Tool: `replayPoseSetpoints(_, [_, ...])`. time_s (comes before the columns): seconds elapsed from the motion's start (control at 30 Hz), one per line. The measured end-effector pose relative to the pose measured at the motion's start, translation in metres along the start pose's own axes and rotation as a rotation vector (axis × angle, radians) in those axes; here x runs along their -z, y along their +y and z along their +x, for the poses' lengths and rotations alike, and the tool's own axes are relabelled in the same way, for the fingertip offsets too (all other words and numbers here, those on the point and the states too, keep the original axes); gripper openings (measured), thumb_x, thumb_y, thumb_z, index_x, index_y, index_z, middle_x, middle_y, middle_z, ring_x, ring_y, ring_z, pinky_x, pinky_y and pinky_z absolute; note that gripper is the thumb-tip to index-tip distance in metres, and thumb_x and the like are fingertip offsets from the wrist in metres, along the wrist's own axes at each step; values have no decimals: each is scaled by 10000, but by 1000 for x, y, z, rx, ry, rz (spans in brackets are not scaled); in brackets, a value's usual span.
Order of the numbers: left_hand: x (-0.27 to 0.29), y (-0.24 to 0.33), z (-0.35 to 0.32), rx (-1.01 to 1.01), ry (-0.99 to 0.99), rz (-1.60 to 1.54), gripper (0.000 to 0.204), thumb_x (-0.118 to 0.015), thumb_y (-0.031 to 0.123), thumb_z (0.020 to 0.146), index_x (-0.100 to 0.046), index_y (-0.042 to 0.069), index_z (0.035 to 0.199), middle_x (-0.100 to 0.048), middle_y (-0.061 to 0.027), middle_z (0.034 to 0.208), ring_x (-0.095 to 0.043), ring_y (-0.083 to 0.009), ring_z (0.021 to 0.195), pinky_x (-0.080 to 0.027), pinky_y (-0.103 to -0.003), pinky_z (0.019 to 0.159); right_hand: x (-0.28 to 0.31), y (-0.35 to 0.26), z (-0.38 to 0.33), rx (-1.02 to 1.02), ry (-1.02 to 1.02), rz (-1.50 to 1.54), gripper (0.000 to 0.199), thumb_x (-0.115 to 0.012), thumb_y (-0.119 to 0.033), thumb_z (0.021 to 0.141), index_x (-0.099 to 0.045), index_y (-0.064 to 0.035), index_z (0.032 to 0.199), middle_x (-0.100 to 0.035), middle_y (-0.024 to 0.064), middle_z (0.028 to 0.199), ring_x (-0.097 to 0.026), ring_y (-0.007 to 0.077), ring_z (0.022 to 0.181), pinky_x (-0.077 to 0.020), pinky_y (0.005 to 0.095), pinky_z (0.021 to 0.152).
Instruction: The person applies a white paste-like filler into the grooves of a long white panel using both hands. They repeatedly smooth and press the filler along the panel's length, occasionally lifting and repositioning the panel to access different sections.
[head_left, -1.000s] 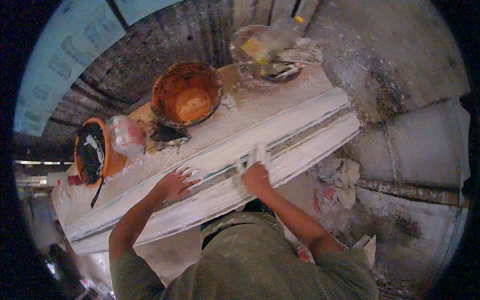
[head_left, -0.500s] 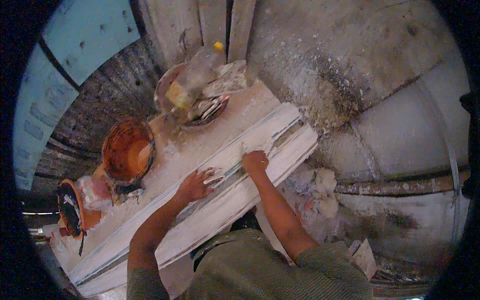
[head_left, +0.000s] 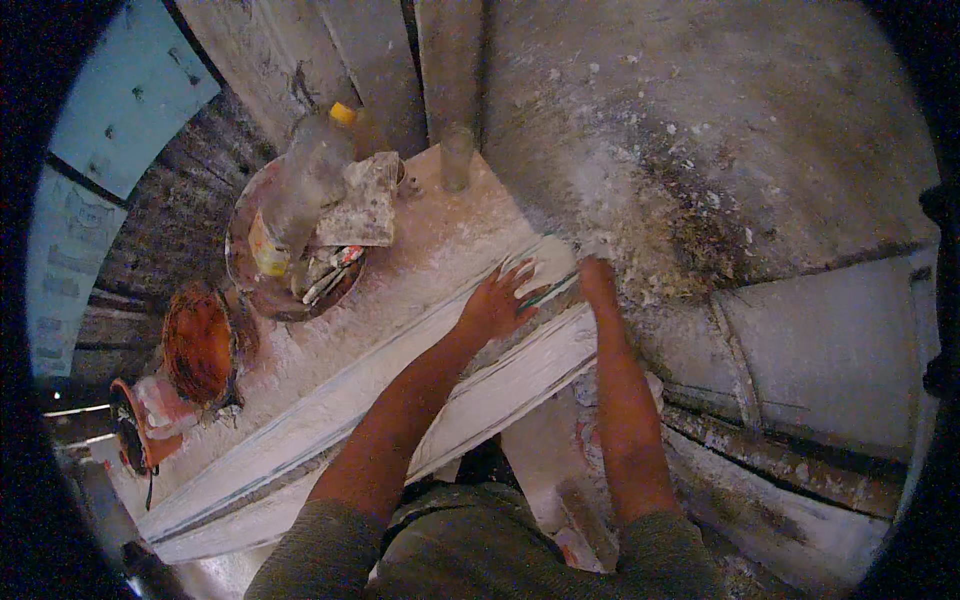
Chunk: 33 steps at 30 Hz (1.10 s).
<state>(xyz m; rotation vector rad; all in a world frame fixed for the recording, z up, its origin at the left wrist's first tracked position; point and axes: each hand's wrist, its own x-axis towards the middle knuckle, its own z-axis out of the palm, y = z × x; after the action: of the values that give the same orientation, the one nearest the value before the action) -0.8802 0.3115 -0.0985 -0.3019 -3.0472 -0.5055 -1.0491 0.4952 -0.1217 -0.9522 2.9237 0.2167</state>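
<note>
A long white moulding (head_left: 300, 430), which looks like plaster with a groove along it, lies diagonally across a dusty bench (head_left: 415, 255). My left hand (head_left: 495, 305) rests on it near its far right end, fingers spread apart. At that end my right hand (head_left: 597, 280) is closed, beside the groove. Whatever the right hand holds, if anything, is hidden by the fist. A thin greenish edge (head_left: 537, 298) shows along the moulding between the two hands.
A round basin (head_left: 240, 235) at the back holds a cloudy plastic bottle (head_left: 320, 165) with a yellow cap and several tools. Left of it are an orange bucket (head_left: 198, 345) and a smaller orange container (head_left: 125, 425). A clear cup (head_left: 456, 160) stands at the bench corner. Debris (head_left: 690, 230) covers the floor.
Both hands have moved along the moulding toward its far right end. The view has shifted, so the basin and buckets sit further left. The left hand stays spread and the right stays closed.
</note>
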Motion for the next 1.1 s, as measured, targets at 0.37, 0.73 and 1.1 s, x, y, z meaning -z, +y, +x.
replayPoseSetpoints(0.37, [37,-23,-167,321,-165,76,572,-436,540,974,-417,280,1482,-458,-121,1465,-238,-316,1463,-234,-555,1155,30,-129,-74,322,-288,-80,316,-486,-201,907,-735,-26,991,-725,174,952,-673,369,953,-492,493,891])
replayPoseSetpoints(0.73, [90,15,-414,1057,49,-45,562,-487,405,970,-432,158,1472,-365,-250,1506,-323,-447,1392,-256,-590,1118,-62,-240,-88,562,-497,41,352,-593,-271,856,-699,-24,1084,-654,231,1096,-636,359,1024,-541,545,715])
replayPoseSetpoints(1.1, [79,77,-463,1315,412,22,576,-379,450,1023,-308,187,1530,-194,-256,1570,-164,-486,1441,-122,-613,1166,-53,-114,8,232,216,-170,251,-563,-274,884,-665,-56,956,-678,117,858,-657,302,792,-513,506,715])
